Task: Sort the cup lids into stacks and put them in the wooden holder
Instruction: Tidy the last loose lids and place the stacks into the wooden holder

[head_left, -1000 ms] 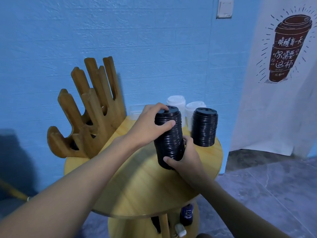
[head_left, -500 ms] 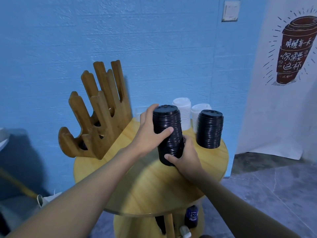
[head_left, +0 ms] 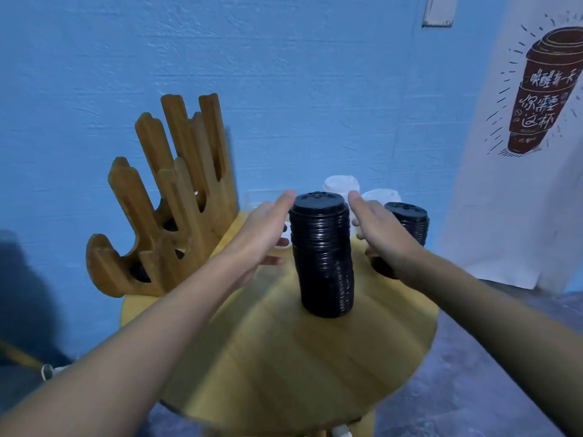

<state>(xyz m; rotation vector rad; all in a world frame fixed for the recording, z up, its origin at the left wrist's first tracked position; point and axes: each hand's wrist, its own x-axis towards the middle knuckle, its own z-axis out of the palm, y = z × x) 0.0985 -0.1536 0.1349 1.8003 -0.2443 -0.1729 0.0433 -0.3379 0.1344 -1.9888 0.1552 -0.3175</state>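
Tall black plastic cup-lid stack (head_left: 321, 257) stands between the hands on the round wooden table (head_left: 284, 357). Left hand (head_left: 265, 234) and right hand (head_left: 378, 228) flank it, fingers straight, gripping nothing. Likely light, shear-prone: clasp both sides low. The right hand partly hides a second black lid stack (head_left: 410, 216).

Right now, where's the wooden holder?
In the head view the wooden holder stands at the back-left edge of the round table by the blue wall, left of the left hand and the tall black lid stack.
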